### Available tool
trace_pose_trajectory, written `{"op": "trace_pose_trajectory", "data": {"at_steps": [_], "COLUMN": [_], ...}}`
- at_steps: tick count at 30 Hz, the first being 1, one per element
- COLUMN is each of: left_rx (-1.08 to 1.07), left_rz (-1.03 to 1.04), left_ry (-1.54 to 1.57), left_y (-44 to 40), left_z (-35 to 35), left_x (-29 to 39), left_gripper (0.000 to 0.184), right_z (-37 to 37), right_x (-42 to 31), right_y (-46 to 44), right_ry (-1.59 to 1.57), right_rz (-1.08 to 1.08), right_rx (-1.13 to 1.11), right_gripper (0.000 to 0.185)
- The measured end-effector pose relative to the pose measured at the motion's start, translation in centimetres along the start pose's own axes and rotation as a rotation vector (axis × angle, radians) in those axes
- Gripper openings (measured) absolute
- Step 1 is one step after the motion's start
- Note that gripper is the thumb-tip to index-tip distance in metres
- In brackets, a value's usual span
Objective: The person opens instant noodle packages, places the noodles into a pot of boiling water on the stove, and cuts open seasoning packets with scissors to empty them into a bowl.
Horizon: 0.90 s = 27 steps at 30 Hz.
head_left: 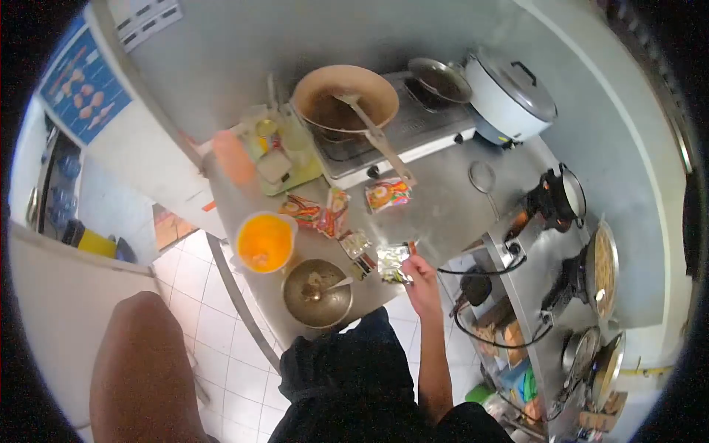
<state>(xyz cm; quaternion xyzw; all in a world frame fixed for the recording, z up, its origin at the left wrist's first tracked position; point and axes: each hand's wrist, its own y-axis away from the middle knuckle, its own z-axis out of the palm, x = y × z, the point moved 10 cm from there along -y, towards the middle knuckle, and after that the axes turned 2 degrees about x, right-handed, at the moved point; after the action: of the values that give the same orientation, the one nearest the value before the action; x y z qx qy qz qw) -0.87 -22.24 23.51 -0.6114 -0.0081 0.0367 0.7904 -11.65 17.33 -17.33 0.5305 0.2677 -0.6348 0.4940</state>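
My right hand [421, 276] pinches the edge of a silver foil packet [393, 262] over the front of the steel counter. Left of it lie small sachets [356, 244]. A metal bowl [338, 306] holds a spoon and a brown lump near the counter's front edge. Behind that bowl stands a pale container of bright orange liquid [264, 240]. Several red-and-yellow packets, one of them an instant-noodle-like packet [388, 194], lie farther back. A bare, bent limb [140, 369] shows at lower left; my left hand is out of view.
A wok [377, 81] with a spatula rests on the gas stove [436, 151], beside a lidded pan [441, 80]. A large rice cooker [509, 96] stands at the back right. Other burners and pans [604, 269] line the right side. A green tray [299, 177] holds condiments.
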Motion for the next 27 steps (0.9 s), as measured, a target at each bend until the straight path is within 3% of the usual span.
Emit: {"op": "trace_pose_trajectory", "data": {"at_steps": [1, 2, 5, 6, 7, 8, 9, 11, 12, 13, 14, 15, 16, 17, 18, 20, 21, 23, 24, 26, 27], "left_rx": [0.017, 0.03, 0.058, 0.064, 0.082, 0.103, 0.103, 0.104, 0.113, 0.113, 0.056, -0.22, -0.532, -0.354, -0.239, -0.236, -0.215, -0.468, -0.448, 0.012, 0.15], "left_rz": [0.001, -0.002, -0.004, -0.005, 0.004, 0.008, -0.021, -0.026, -0.05, -0.109, -0.27, -0.686, -0.992, -0.941, -1.228, -1.659, -1.652, -2.308, -2.317, -2.297, -2.314], "left_ry": [-0.004, -0.011, 0.0, -0.009, -0.012, -0.015, -0.025, -0.059, -0.104, -0.166, -0.329, -0.724, -0.743, -0.338, -0.117, 0.035, 0.017, 0.339, 0.328, 0.306, 0.335], "left_y": [0.1, 0.2, 0.7, 1.0, 1.3, 1.9, 2.6, 3.4, 4.9, 6.9, 10.1, 15.0, 22.3, 22.5, 26.9, 37.2, 38.4, 45.8, 46.1, 46.0, 48.8], "left_z": [-0.6, -1.1, -2.0, -2.1, -2.3, -2.3, -2.0, -1.8, -1.8, -1.9, -1.8, -2.0, -1.0, 6.3, 8.0, 8.2, 7.1, 7.0, 6.9, 5.3, 3.6], "left_x": [0.2, 0.3, 0.7, 0.7, 0.7, 0.9, 1.0, 1.2, 1.2, 0.8, 0.0, -2.9, -4.8, -6.9, -8.3, -8.0, -8.8, -6.1, -5.9, -7.0, -7.2], "left_gripper": [0.024, 0.023, 0.023, 0.022, 0.022, 0.022, 0.022, 0.021, 0.021, 0.021, 0.021, 0.02, 0.02, 0.033, 0.057, 0.047, 0.047, 0.029, 0.029, 0.013, 0.015], "right_z": [0.9, 0.6, -2.2, -2.0, -1.8, 1.3, 4.5, 7.2, 5.8, 2.7, 1.4, 1.1, 0.7, 1.5, 2.2, 4.8, 6.1, 6.4, 6.3, 0.5, -3.6], "right_x": [-0.1, 0.3, -2.5, -1.9, 0.3, -2.3, -3.7, -3.3, -2.6, -2.3, -2.5, -3.8, -4.9, -5.7, -4.7, -3.3, -2.8, -0.4, 0.2, 4.7, 4.5], "right_y": [0.4, 0.0, -1.1, -1.0, -1.8, -0.4, 1.4, 2.9, 1.6, -0.2, 0.6, 1.2, 2.4, 2.9, 4.3, 6.5, 6.7, 6.3, 6.0, 2.0, -0.6], "right_ry": [-0.275, -0.271, 0.995, 0.938, 0.584, 0.676, 0.436, 0.047, 0.039, 0.609, 1.168, 0.975, 0.876, 0.788, 0.706, 0.609, 0.519, 0.431, 0.422, 0.329, 0.66], "right_rz": [0.049, 0.057, -0.409, -0.434, -0.305, -0.395, -0.154, -0.016, -0.047, -0.31, -0.544, -0.47, -0.368, -0.315, -0.227, -0.157, -0.131, -0.087, -0.084, 0.008, -0.102], "right_rx": [-0.089, -0.1, 0.244, 0.167, 0.048, -0.013, -0.125, -0.242, -0.235, -0.044, 0.162, 0.13, 0.168, 0.126, 0.077, -0.066, -0.176, -0.255, -0.283, -0.116, 0.059], "right_gripper": [0.011, 0.011, 0.006, 0.007, 0.008, 0.01, 0.007, 0.006, 0.006, 0.006, 0.006, 0.006, 0.009, 0.01, 0.013, 0.014, 0.015, 0.015, 0.015, 0.017, 0.019]}}
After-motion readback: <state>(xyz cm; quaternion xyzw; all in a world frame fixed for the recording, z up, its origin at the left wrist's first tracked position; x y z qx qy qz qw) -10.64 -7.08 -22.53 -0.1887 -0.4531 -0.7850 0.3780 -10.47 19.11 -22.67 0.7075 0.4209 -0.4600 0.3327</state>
